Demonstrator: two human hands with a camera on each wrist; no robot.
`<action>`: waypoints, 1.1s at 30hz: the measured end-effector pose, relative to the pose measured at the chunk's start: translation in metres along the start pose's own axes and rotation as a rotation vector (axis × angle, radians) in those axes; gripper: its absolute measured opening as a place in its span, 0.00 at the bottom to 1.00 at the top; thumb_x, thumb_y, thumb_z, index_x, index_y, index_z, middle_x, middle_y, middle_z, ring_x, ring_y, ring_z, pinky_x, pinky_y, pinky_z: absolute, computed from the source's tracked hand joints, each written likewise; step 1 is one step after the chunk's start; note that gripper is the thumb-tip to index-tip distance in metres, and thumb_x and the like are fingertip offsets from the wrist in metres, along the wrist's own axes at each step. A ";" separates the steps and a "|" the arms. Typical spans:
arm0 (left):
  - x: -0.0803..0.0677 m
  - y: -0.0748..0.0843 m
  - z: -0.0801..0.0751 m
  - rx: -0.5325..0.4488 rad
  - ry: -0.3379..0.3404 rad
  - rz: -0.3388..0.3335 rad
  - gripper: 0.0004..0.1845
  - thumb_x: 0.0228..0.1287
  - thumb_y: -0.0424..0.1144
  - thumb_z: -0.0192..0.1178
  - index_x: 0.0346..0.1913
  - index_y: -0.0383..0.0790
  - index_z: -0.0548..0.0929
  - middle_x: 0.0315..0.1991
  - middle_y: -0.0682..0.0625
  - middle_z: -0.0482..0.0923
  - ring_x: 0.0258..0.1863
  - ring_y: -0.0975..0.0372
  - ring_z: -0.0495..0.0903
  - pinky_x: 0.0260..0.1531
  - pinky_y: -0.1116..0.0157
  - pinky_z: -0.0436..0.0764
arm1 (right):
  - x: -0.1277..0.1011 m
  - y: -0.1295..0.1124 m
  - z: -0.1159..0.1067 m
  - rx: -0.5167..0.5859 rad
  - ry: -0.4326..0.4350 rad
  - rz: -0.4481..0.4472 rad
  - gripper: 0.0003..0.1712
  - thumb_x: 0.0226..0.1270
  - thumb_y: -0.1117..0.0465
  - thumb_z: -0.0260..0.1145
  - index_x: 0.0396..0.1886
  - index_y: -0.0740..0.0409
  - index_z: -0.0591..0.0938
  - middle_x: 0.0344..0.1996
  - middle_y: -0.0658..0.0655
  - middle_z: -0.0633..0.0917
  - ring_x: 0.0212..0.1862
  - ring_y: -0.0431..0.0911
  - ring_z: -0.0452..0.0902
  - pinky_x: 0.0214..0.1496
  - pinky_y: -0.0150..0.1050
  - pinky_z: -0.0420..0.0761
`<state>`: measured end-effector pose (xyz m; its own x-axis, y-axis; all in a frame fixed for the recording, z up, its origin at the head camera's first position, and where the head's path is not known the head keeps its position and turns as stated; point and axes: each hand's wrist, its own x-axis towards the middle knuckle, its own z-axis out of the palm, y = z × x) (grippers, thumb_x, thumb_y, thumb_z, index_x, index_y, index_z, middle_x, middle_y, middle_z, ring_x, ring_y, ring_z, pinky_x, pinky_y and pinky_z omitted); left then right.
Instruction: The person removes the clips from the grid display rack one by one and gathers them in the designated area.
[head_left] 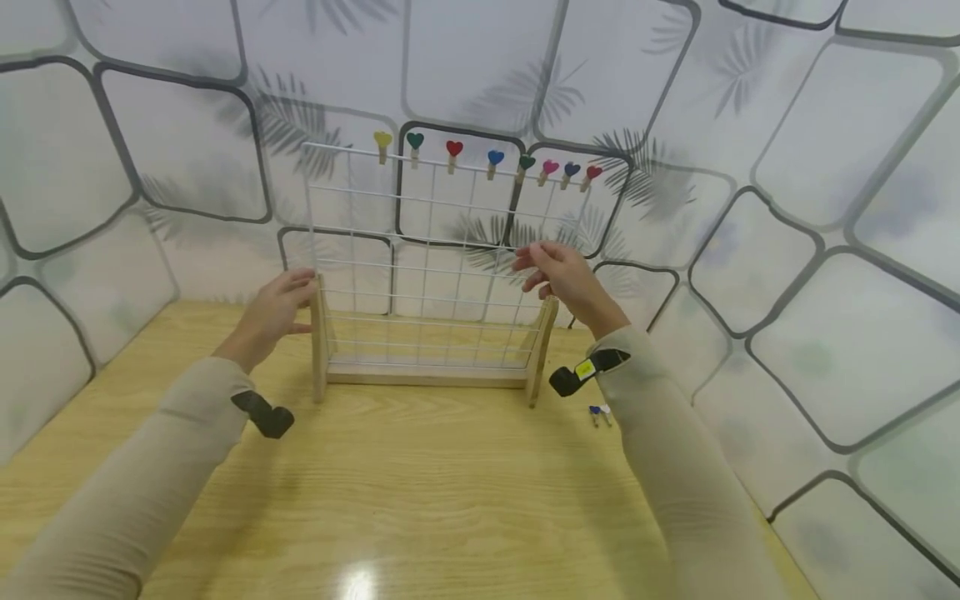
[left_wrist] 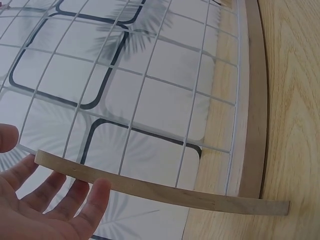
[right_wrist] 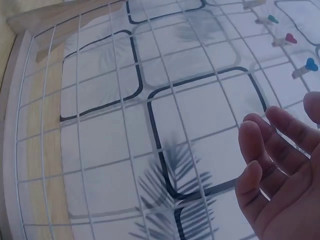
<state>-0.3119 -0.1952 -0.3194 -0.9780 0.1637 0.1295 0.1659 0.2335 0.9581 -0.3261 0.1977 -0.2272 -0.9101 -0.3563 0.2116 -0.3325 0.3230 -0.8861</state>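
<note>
A white wire grid [head_left: 442, 258] stands upright in a wooden base [head_left: 427, 375] at the back of the table. Several heart-topped clothespins [head_left: 454, 154] are clipped along its top wire. My left hand [head_left: 277, 308] is open beside the left wooden post [head_left: 319, 337], its fingers [left_wrist: 45, 195] near the post [left_wrist: 150, 187] without gripping it. My right hand [head_left: 558, 271] is open near the grid's right edge, above the right post [head_left: 542, 346]. Its relaxed fingers [right_wrist: 272, 165] hover in front of the wires [right_wrist: 150, 125] and hold nothing.
Two small pins, blue and white [head_left: 598, 412], lie on the wooden table [head_left: 420, 492] right of the stand. Patterned wall panels [head_left: 810, 250] close in on the back and both sides. Wrist cameras [head_left: 264, 413] sit on both sleeves.
</note>
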 end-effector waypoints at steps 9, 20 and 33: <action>-0.001 0.003 -0.001 0.004 0.012 -0.014 0.32 0.72 0.49 0.39 0.70 0.35 0.45 0.69 0.35 0.42 0.65 0.42 0.51 0.53 0.46 0.68 | 0.033 -0.048 0.014 -0.021 0.020 -0.115 0.20 0.72 0.53 0.48 0.50 0.64 0.75 0.45 0.63 0.78 0.31 0.51 0.77 0.27 0.36 0.75; 0.001 0.005 0.002 0.003 0.032 -0.015 0.30 0.72 0.47 0.41 0.69 0.34 0.50 0.68 0.35 0.46 0.64 0.43 0.53 0.52 0.48 0.69 | 0.063 -0.097 0.037 -0.005 0.025 -0.193 0.17 0.69 0.52 0.53 0.48 0.58 0.77 0.43 0.56 0.80 0.33 0.51 0.76 0.29 0.37 0.74; 0.001 0.000 0.000 0.002 0.027 -0.019 0.31 0.72 0.48 0.40 0.70 0.36 0.48 0.69 0.36 0.46 0.64 0.44 0.53 0.52 0.47 0.69 | 0.103 -0.141 0.078 0.032 -0.022 -0.171 0.14 0.70 0.55 0.53 0.47 0.56 0.79 0.48 0.52 0.78 0.33 0.48 0.77 0.24 0.34 0.71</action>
<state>-0.3128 -0.1947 -0.3195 -0.9840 0.1336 0.1178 0.1473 0.2382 0.9600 -0.3536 0.0476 -0.1125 -0.8353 -0.4227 0.3515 -0.4736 0.2285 -0.8506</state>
